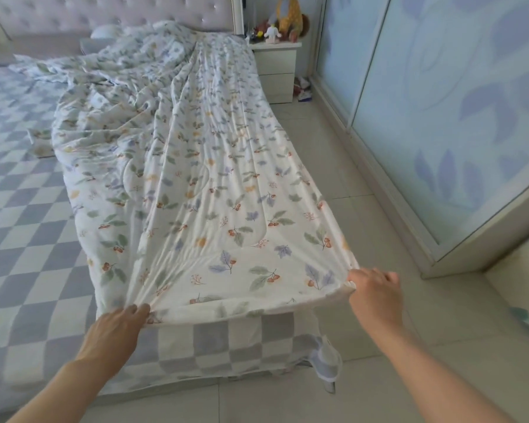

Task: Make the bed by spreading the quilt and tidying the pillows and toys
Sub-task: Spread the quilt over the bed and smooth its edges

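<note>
While the fingers of the left hand (116,328) curl over the near hem of the quilt (196,184) and pinch it at the foot of the bed, the right hand (376,293) grips the hem's other end at the corner, fingers curled round the cloth (the fingertips themselves are tucked under the fabric, so exactly how they close cannot be seen). Between the two hands the hem is drawn taut, with creases fanning out from each grip.

Beyond the hands, the quilt lies as a long, narrow band along the right side of the bed, reaching up to the headboard (110,13). Its left portion is bunched and folded, leaving most of the checkered sheet (19,178) bare. A pillow (103,33) peeks out near the headboard, partly buried under the rumpled cloth. Toys (283,24) sit on the nightstand (277,65) beside the bed.

By my reading, the work is at an early stage: the foot edge is in hand and straightened, but the quilt is not yet spread across the bed's width, the wrinkles remain, and the pillow and toys are not yet tidied.
</note>
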### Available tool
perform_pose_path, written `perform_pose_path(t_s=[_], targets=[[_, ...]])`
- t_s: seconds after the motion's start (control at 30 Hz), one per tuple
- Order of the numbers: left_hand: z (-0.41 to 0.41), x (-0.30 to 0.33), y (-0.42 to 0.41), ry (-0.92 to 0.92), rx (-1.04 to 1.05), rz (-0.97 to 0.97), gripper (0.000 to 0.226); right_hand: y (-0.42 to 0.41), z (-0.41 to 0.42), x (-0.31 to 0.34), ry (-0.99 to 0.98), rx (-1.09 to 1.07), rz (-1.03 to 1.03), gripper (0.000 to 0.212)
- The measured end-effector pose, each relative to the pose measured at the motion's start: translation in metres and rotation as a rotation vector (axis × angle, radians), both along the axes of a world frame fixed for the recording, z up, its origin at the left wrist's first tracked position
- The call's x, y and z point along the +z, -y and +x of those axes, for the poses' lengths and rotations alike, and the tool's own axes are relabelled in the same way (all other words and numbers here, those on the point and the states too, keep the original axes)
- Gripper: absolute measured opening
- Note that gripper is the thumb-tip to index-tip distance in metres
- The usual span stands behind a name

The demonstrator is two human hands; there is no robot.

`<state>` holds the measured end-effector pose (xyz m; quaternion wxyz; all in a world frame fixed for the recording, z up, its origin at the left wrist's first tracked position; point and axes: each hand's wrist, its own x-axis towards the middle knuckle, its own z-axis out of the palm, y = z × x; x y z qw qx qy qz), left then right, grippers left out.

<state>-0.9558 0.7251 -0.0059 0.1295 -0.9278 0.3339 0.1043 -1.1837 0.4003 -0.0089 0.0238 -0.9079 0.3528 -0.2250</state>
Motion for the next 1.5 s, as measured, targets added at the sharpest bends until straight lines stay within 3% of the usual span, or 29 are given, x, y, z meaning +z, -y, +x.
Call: perform_pose_path(t_s=[0.17, 0.27, 0.47, 0.57, 0.63, 0.87, 1.1, 1.3, 1.5], targets=[[0.0, 0.01, 0.0, 0.073, -0.069, -0.16, 0.044, 0.002, 0.006, 0.005, 0.038, -0.05, 0.071, 0.029], [0.004, 0.016, -0.003, 0.087, -0.045, -0.008, 0.038, -0.007, 0.012, 0.0, -0.107, 0.002, 0.138, 0.024], [0.004, 0.008, 0.0, 0.013, -0.109, 0.167, 0.044, -0.02, 0.006, -0.024, -0.038, 0.047, 0.187, 0.021], [0.003, -0.007, -0.003, 0.024, -0.135, 0.271, 0.041, -0.028, -0.001, -0.039, -0.313, 0.056, 0.252, 0.031], [-0.002, -0.019, -0.004, 0.009, -0.178, 0.314, 0.039, -0.031, -0.005, -0.055, -0.498, 0.079, 0.376, 0.027], [-0.005, -0.049, -0.004, -0.049, -0.242, 0.406, 0.037, -0.045, -0.009, -0.08, -0.669, 0.091, 0.446, 0.029], [-0.015, -0.062, -0.005, -0.237, -0.178, 0.243, 0.032, -0.072, 0.003, -0.092, -0.751, 0.209, 0.484, 0.045], [-0.024, -0.026, -0.024, -0.306, 0.063, -0.146, 0.038, -0.147, 0.05, -0.054, -0.548, 0.498, 0.536, 0.05], [0.038, -0.005, -0.073, -0.325, 0.331, -0.388, 0.034, -0.23, 0.153, -0.014, -0.433, 0.732, 0.556, 0.044]])
